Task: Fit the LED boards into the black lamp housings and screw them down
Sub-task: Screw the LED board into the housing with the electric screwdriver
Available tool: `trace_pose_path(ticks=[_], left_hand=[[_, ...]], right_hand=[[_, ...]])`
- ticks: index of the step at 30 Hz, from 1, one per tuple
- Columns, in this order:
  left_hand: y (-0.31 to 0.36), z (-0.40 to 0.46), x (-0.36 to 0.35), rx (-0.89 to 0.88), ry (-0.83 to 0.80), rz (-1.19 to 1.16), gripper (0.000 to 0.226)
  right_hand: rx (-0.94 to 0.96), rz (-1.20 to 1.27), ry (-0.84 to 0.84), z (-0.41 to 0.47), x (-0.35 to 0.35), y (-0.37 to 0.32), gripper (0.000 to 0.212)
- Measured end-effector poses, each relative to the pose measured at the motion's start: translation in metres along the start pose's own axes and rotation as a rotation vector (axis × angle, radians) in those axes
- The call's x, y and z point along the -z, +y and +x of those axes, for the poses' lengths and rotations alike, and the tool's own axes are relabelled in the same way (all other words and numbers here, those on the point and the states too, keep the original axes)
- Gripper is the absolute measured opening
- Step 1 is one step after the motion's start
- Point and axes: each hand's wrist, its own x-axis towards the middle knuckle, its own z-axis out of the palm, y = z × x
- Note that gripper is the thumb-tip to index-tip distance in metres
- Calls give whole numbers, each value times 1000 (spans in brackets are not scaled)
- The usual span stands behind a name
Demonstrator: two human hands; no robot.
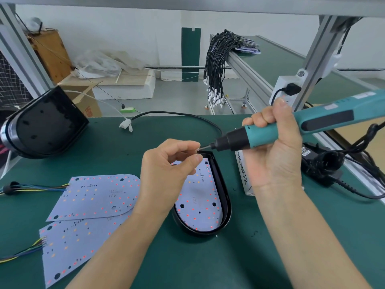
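Observation:
A black lamp housing lies on the green mat at centre, with a white LED board seated inside it. My left hand hovers over the housing's far end, pinching a small screw between thumb and forefinger. My right hand grips a teal electric screwdriver, held almost level; its bit tip touches the screw. Two loose LED boards with coloured wire tails lie overlapping at the left.
A stack of black housings lies tilted at the far left. A black power adapter with cables sits at the right, beside a white "BALANCER" box. A white connector lies near the mat's far edge. A bundle of black wires hangs behind.

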Motion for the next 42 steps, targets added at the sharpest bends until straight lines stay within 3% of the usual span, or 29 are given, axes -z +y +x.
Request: trace_pose_path(ticks=[11,14,17,20,23,28,42], left_hand=[[2,-2,3,14,-5,-20,46],[-1,-1,15,10,120,-11,47],[-12,0,27,201,241,207,49],[-23,-4,25,446,84,343,65],[-28,-7,18,527,-33,348,68],[-34,-6,14,544,-82,422,46],[-36,-5,14,524,-83,373,45]], right_hand=[[-16,-6,-5,0,-1,-2,29],[-34,-20,-13,-1,4,-5,28],[-72,-63,-29,-8,14,-7,27],[-102,-128,-28,-19,26,-4,31],[-136,-192,-32,-29,36,-1,32],[-178,-270,-53,-39,48,7,30],[-204,-339,-73,-42,52,15,32]])
